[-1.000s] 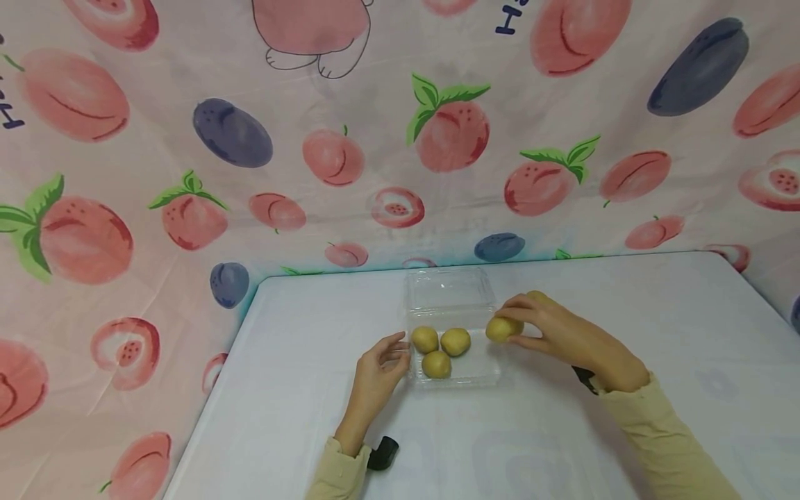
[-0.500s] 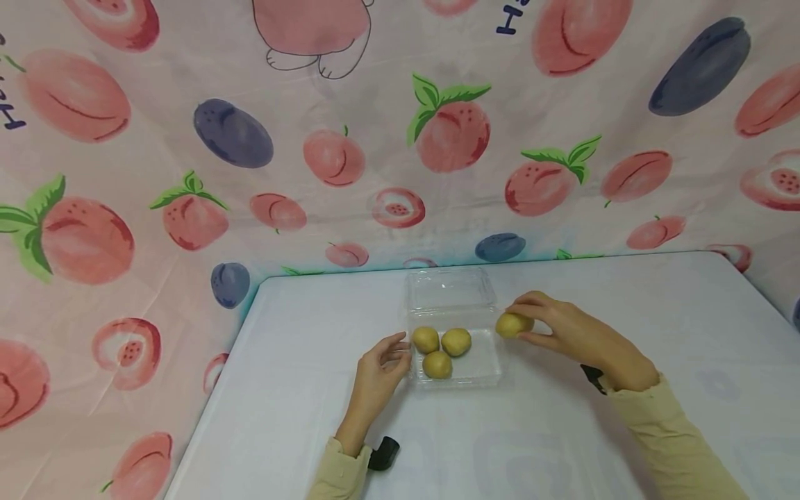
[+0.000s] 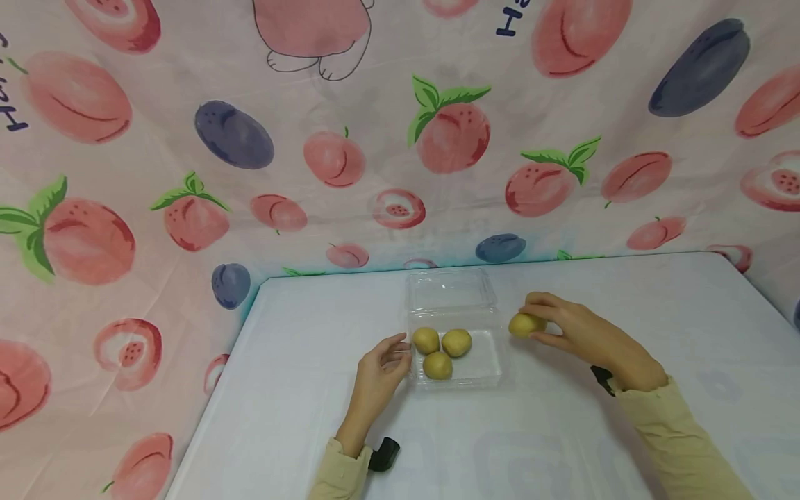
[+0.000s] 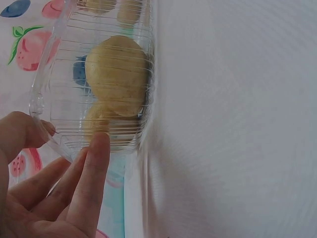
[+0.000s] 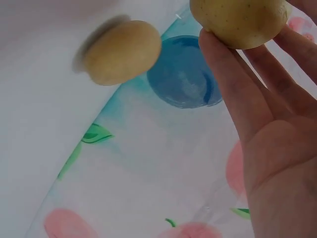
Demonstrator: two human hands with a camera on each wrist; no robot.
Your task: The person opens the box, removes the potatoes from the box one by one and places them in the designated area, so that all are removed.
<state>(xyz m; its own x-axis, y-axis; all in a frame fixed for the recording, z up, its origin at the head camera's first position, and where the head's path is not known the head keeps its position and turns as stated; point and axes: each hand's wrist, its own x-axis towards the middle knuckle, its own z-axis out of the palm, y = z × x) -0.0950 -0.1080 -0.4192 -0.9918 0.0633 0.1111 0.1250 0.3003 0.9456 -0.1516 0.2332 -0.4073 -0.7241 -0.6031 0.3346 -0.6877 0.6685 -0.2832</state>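
My right hand (image 3: 571,330) grips a potato (image 3: 526,325) just to the right of a clear plastic clamshell box (image 3: 490,368). In the right wrist view, this potato (image 5: 240,20) sits at the fingertips. A second potato (image 5: 124,52) lies on the table near its far edge, mostly hidden behind the hand in the head view. Three potatoes sit in the box's base, toward its left. With fingers loosely extended, my left hand (image 3: 378,364) rests against the box's left end. The left wrist view shows its fingers (image 4: 91,183) by the ribbed wall.
The box's lid (image 3: 450,290) lies folded back, toward the far table edge. White cloth covers the table (image 3: 300,361). A fruit-printed curtain (image 3: 362,97) hangs behind and along the left side. Each wrist wears a black camera (image 3: 384,453).
My right hand has moved to the right with its potato, from the box's right edge to beyond it. The left hand and the box have stayed in place.
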